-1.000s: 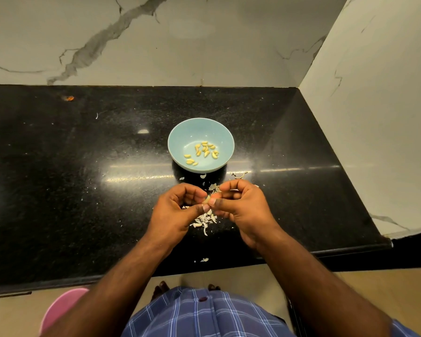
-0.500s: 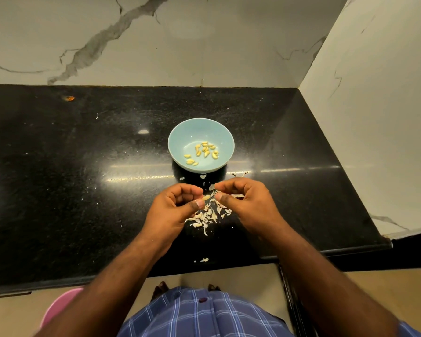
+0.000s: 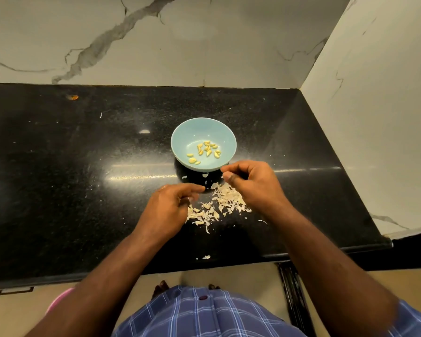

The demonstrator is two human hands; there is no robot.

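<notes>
A light blue bowl point(image 3: 180, 139) stands mid-counter and holds several small yellow peeled cloves point(image 3: 207, 149). Just in front of it lies a heap of pale papery peels point(image 3: 219, 203). My left hand point(image 3: 170, 207) hovers over the left side of the heap, its fingers stretched loosely to the right with nothing visible in them. My right hand point(image 3: 250, 183) is at the bowl's near right rim with fingers curled and the thumb close to the index tip. Whether it pinches anything is hidden.
The black granite counter point(image 3: 83, 178) meets marble walls at the back and right. Stray peel bits lie near the front edge point(image 3: 206, 257), and an orange speck point(image 3: 72, 96) sits far left. A pink object point(image 3: 58, 300) is on the floor below.
The hands, which met over the peels pinching a clove, have drawn apart. The right hand rose toward the bowl's rim and the left hand dropped lower left with its fingers loosened.
</notes>
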